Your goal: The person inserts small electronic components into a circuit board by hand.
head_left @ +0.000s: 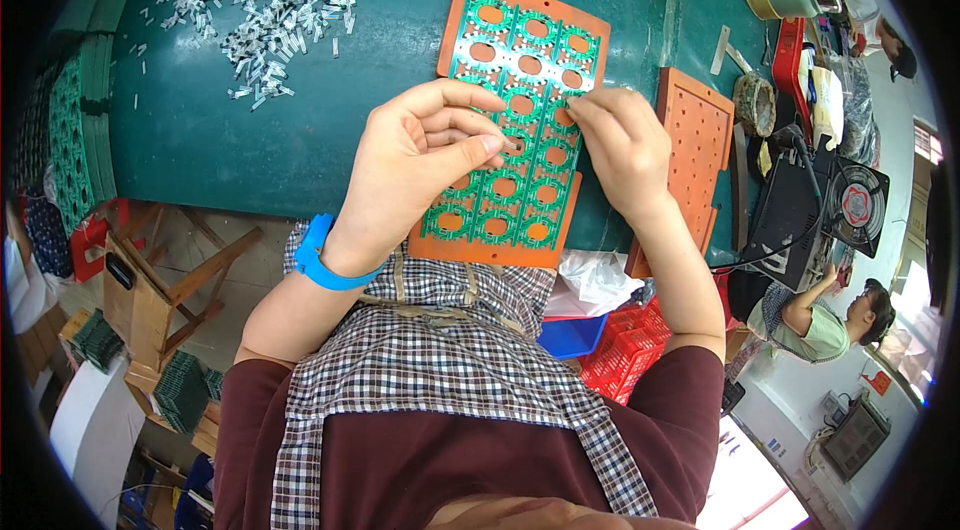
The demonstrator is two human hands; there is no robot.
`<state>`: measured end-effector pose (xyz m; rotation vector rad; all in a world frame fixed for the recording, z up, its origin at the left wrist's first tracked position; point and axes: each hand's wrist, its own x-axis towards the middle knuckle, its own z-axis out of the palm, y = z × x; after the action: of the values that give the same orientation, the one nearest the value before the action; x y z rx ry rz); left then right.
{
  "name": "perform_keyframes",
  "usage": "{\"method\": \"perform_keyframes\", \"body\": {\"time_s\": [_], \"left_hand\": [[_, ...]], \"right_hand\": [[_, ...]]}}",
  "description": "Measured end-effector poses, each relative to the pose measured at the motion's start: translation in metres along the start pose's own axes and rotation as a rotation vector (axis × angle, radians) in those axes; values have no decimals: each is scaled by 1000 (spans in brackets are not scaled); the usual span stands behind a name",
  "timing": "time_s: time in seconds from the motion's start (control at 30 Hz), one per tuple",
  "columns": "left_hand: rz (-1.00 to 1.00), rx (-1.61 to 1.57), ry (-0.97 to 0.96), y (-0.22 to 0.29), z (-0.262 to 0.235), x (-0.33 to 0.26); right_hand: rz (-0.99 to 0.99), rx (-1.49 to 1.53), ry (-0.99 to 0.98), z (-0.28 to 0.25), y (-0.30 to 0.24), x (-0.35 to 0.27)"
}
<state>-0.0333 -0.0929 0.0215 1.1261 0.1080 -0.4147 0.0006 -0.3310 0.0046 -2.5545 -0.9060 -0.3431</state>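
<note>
Circuit panel (537, 135) on orange tray (450, 248)

Tray at near edge of bench (250, 150). Left hand (408, 138) over panel, thumb and fingers narrowly parted; right hand (632, 142) pinched near panel's right edge (whether either holds anything, cannot tell). Pale pieces (262, 45) heaped left.

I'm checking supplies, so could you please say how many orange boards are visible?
2: one orange board under the green circuit sheet, another orange board to its right, partly behind the right forearm. More may be hidden.
</note>
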Motion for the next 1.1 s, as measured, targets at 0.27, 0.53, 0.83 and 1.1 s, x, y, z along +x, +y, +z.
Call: {"method": "perform_keyframes", "body": {"time_s": [0.27,0.53,0.83,1.1], "left_hand": [[-83,-46,-136,-8,14,-9],[54,12,-118,-11,17,-8],[43,92,-68,-9,8,-11],[111,203,-47,-10,12,-14]], "right_hand": [[-34,305,58,-23,-51,0],[352,472,-30,-27,-36,-2],[199,206,-173,-12,-26,-5],[213,192,-158,-11,-27,-6]]}}
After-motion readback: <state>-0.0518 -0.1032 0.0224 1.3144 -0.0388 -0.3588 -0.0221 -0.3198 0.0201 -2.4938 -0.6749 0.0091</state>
